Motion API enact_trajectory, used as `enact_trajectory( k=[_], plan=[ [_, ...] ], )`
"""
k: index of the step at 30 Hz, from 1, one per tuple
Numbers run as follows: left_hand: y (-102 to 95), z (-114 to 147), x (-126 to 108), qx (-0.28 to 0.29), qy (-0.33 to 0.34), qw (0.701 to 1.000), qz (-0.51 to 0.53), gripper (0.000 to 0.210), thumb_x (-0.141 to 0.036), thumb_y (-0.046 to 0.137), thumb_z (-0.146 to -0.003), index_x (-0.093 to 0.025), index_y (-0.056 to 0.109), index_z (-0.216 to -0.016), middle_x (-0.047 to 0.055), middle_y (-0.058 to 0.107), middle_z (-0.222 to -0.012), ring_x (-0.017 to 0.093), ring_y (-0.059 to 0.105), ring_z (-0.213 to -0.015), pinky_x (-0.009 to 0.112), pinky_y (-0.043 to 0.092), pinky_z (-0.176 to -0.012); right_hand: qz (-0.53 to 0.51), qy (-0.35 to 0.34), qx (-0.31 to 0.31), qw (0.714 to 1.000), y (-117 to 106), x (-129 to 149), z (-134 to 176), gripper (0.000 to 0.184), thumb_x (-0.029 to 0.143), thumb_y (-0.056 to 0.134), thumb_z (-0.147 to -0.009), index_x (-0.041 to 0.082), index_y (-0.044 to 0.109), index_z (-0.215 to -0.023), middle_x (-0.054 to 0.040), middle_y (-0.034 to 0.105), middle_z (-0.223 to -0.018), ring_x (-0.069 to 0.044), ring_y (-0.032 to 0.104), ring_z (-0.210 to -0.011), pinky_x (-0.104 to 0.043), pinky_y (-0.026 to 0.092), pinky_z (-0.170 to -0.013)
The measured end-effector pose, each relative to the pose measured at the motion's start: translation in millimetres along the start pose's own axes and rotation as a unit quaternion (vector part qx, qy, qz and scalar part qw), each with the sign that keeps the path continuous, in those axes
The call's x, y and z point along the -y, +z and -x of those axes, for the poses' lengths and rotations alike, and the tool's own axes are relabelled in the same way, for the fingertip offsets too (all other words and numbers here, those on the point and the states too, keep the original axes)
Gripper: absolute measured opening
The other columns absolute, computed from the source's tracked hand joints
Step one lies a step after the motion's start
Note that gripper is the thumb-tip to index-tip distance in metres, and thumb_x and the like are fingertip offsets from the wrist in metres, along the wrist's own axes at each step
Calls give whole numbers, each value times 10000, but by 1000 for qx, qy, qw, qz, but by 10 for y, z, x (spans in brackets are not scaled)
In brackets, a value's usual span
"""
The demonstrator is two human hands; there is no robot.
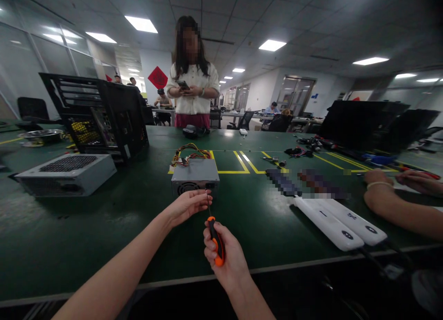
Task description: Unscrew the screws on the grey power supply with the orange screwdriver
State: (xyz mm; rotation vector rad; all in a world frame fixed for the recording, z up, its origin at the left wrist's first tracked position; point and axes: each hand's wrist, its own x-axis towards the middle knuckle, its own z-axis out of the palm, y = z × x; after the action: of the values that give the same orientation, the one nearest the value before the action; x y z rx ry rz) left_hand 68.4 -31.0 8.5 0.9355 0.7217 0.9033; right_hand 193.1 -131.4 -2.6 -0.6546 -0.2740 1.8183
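Observation:
My right hand [226,253] is wrapped round the orange and black handle of a screwdriver [216,241], whose thin shaft points forward and up. At its tip, the fingers of my left hand [188,204] are pinched together; whatever small thing they hold is too small to make out. Just beyond my left hand stands a grey power supply unit [195,172] on the green table, its fan grille and socket side facing me. A bundle of coloured cables [188,154] lies on and behind it. My left fingers partly cover its lower front edge.
Another power supply unit [67,172] lies at the left, before an open black computer case [104,112]. Two white devices [327,223] lie at the right, near another person's arms [398,202]. Loose parts [308,147] and dark monitors [360,124] are farther back. A person [192,80] stands across the table [138,251].

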Motion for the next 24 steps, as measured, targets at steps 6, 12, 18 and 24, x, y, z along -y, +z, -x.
enact_trajectory(
  k=[6, 12, 18, 24],
  plan=[
    [-25, -3, 61, -2, -1, 996, -86, 422, -229, 640, -740, -144, 515, -1134, 115, 605, -1076, 124, 616, -816, 239, 476, -723, -36, -14, -50, 998, -15, 125, -40, 88, 164, 505, -754, 102, 564, -734, -5, 545, -533, -21, 395, -367, -108, 264, -326],
    [14, 12, 47, 15, -1, 992, -128, 512, -261, 626, -750, -195, 446, -1225, 101, 597, -1095, 113, 606, -805, 229, 453, -696, -53, -5, -40, 998, -49, 182, -68, 85, 160, 514, -765, 100, 568, -737, -9, 541, -554, -21, 401, -387, -104, 289, -335],
    [2, -2, 51, 25, 1, 991, -134, 522, -265, 632, -742, -213, 448, -1228, 88, 597, -1081, 101, 592, -782, 234, 439, -696, -54, -4, -45, 998, -36, 189, -90, 147, 152, 445, -805, 88, 564, -747, -13, 536, -547, -22, 401, -378, -106, 278, -327],
    [-4, -2, 48, 28, 3, 989, -145, 499, -287, 631, -739, -207, 471, -1204, 77, 606, -1027, 102, 578, -765, 245, 429, -692, -54, -9, -35, 998, -36, 194, -110, 115, 146, 462, -791, 100, 560, -754, -8, 536, -555, -23, 406, -384, -105, 288, -334]
  ],
)
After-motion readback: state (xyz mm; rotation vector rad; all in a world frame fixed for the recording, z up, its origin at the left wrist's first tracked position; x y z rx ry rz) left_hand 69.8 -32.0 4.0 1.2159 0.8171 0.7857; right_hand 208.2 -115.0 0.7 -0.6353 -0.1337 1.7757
